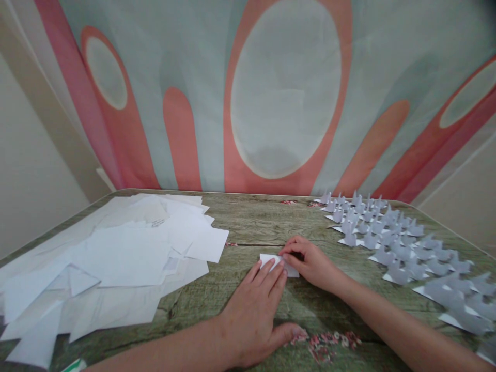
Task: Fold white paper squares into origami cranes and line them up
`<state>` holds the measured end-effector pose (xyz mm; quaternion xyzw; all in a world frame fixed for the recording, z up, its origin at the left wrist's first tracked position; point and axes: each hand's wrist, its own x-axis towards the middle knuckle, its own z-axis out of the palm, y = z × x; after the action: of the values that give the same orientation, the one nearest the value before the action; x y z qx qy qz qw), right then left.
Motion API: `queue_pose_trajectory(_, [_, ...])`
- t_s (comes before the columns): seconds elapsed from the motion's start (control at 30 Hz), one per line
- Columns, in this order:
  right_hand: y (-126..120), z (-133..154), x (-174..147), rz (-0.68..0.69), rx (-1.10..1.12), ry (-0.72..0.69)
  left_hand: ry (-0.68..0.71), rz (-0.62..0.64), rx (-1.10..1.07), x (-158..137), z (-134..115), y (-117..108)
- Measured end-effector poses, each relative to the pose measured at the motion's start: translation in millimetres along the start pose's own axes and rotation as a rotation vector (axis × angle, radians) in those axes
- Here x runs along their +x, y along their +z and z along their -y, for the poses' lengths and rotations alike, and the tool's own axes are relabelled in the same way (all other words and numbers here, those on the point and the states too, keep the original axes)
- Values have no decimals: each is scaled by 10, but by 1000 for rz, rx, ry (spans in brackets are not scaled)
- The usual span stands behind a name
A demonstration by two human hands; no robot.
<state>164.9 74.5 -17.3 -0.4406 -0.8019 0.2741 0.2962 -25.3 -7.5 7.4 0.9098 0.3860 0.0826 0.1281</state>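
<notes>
Head view: two hands at work on a small paper [291,270], mid-table.
The paper lies flat on the wood-patterned table [248,219], between a loose pile of white sheets [127,253] on the left and rows of folded paper figures [401,252] on the right. Left hand [251,315]: palm down, four fingers extended, tips resting on the paper; thumb spread away, its tip beside a printed flower cluster [323,341]. Right hand [310,262]: fingers curled, thumb and fingertips brought together at the paper's upper edge; from here I cannot tell whether they pinch it or only press. Behind the table hangs a coral-and-grey patterned backdrop [287,93].
</notes>
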Motion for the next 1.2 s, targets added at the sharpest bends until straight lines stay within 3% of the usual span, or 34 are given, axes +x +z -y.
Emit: queue_pose_trajectory(1.2, [27,-26,-59,-15,10,-6,5,104,30,33,-3,-44])
